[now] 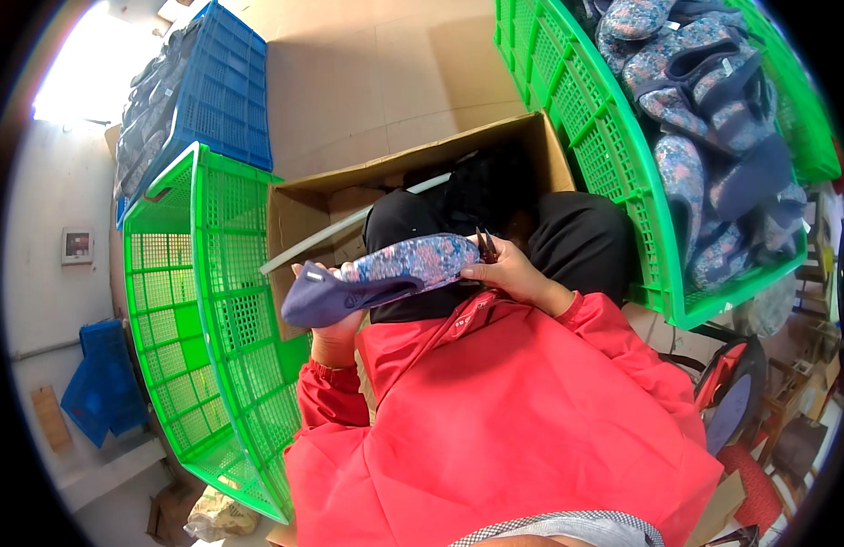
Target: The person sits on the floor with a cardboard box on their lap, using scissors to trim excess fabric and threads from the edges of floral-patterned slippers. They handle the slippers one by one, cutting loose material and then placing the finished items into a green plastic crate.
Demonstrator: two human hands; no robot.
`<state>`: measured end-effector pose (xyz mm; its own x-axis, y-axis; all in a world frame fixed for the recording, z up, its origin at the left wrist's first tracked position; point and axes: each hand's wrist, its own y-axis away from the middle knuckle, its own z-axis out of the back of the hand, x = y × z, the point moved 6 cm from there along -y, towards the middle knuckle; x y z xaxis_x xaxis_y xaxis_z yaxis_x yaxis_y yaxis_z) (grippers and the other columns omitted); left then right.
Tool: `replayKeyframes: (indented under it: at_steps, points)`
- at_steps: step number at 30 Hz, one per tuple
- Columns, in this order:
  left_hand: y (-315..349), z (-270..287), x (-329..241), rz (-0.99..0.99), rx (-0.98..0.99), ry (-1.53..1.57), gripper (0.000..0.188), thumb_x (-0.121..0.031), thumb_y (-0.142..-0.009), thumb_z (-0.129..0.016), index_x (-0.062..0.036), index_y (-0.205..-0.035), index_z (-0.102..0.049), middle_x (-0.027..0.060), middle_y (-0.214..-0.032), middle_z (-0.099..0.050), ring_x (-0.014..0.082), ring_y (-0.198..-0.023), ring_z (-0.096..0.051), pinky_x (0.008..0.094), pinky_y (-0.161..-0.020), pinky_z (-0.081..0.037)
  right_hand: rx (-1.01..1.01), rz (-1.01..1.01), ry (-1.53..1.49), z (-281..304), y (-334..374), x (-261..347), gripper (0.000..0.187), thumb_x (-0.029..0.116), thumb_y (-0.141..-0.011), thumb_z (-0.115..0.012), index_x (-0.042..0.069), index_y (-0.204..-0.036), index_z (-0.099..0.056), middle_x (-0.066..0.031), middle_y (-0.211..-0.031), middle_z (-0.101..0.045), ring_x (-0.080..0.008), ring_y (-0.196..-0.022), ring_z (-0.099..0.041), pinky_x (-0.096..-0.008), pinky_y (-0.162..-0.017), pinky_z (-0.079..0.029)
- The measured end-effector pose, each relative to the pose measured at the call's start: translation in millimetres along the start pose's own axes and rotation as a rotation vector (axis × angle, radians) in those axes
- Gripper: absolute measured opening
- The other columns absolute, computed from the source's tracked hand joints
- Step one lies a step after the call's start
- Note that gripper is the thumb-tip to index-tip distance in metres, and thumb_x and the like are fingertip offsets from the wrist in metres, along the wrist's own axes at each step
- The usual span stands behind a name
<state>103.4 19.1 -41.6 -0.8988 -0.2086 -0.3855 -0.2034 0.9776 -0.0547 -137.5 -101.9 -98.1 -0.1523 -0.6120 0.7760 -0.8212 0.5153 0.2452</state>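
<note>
One cloth slipper (413, 260), flowered along the top and navy at the heel, lies level across my lap, between my two hands. My left hand (343, 326) cups the heel end from below, its grip closed on it; my right hand (511, 273) pinches the other end, thumb on top, and also has what look like dark snips (487, 246), points up; whether their blades are parted I cannot tell. I judge this slipper to be midway through handling: it looks whole in shape, but any loose thread would be too small to see. Many like it fill the green crate (613, 155) on my right, so plenty may be left, though I cannot tell handled from unhandled. On my left stand another green crate (223, 301) and, beyond it, a blue crate (223, 87) heaped with dark pieces. Ahead, a cardboard box (294, 214) holds something black, unclear; a white bar (326, 235) slants across it and my knees (581, 237) partly block it.
</note>
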Motion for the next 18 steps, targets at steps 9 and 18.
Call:
replayKeyframes:
  at_steps: [9, 18]
  points:
    - [3.5, -52.6, -63.4, 0.065, -0.34, -1.32, 0.016, -0.005, -0.089, -0.065, 0.0001, -0.103, -0.067, 0.0092, -0.098, -0.065, 0.0206, -0.095, -0.062, 0.0322, -0.088, -0.05, 0.073, 0.174, 0.332, -8.4, 7.6, 25.4, 0.021, 0.009, -0.085, -0.079, 0.001, -0.101, -0.067, 0.0, -0.098, -0.065, -0.0062, -0.09, -0.059, -0.0222, -0.08, -0.049]
    - [-25.6, -126.3, 51.5, -0.087, 0.17, -2.107, 0.027, -0.011, -0.073, -0.078, -0.0027, -0.097, -0.069, 0.0123, -0.096, -0.065, 0.032, -0.091, -0.063, 0.0397, -0.084, -0.05, 0.062, 0.194, 0.501, -3.2, 9.9, 10.2, 0.027, 0.018, -0.083, -0.082, 0.003, -0.099, -0.068, -0.0035, -0.095, -0.064, -0.0093, -0.086, -0.059, -0.0253, -0.078, -0.048]
